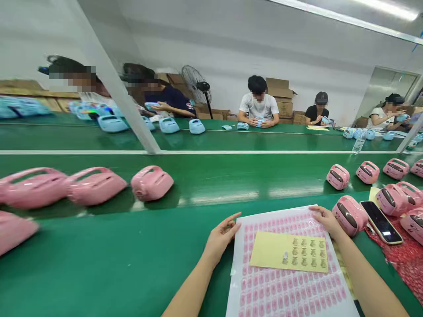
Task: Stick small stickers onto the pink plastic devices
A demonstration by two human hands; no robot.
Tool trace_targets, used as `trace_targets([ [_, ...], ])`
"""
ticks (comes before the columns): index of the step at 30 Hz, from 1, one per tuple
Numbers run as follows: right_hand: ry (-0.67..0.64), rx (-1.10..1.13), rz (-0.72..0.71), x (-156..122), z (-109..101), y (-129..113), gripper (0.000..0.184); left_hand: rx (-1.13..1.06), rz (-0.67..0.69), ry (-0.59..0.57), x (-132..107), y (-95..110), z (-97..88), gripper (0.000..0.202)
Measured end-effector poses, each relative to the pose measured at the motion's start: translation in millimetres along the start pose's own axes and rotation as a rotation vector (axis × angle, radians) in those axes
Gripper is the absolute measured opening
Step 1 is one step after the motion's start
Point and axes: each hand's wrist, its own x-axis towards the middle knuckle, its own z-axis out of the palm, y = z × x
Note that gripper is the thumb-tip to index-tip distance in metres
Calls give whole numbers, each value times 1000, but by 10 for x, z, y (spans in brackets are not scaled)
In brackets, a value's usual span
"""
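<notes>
A large white sheet of pink stickers (264, 288) lies in front of me, tilted slightly. On top of it rests a smaller yellow label sheet (272, 251) with rows of dark-printed labels, mostly on its right half. My left hand (220, 237) has the upper left edge of the sticker sheet between its fingers and thumb. At the far right corner, my right hand (325, 220) grips the same sheet. Just beyond my right hand stands a pink handled device (350, 215) with a dark oval window.
More pink devices (152, 182) line the green belt at left and right. A phone (381, 222) lies by red bubble wrap (405, 259). A white rail (231, 152) and slanted post (115, 83) divide the benches. Across, several co-workers (259, 103) handle blue devices (197, 127). A bottle (359, 141) stands there.
</notes>
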Motion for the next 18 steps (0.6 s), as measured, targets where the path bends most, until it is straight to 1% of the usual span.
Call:
trace_targets([
  [3, -4, 29, 18, 11, -12, 25, 42, 20, -13, -16, -24, 17, -26, 61],
  [5, -15, 51, 30, 0, -1, 33, 44, 40, -31, -42, -43, 33, -29, 59],
  [8, -52, 102, 55, -50, 51, 21, 46, 69, -69, -101, -74, 61, -15, 52],
  [10, -104, 143, 92, -93, 100, -3, 46, 88, -95, -161, -97, 79, -10, 52],
  [14, -179, 133, 135, -154, 164, -58, 47, 145, -119, -279, -139, 116, -46, 65],
  [16, -201, 97, 152, -160, 158, -72, 52, 163, -148, -327, -153, 136, -72, 72],
  [18, -220, 40, 170, -153, 131, -72, 55, 177, -180, -348, -167, 156, -84, 72],
])
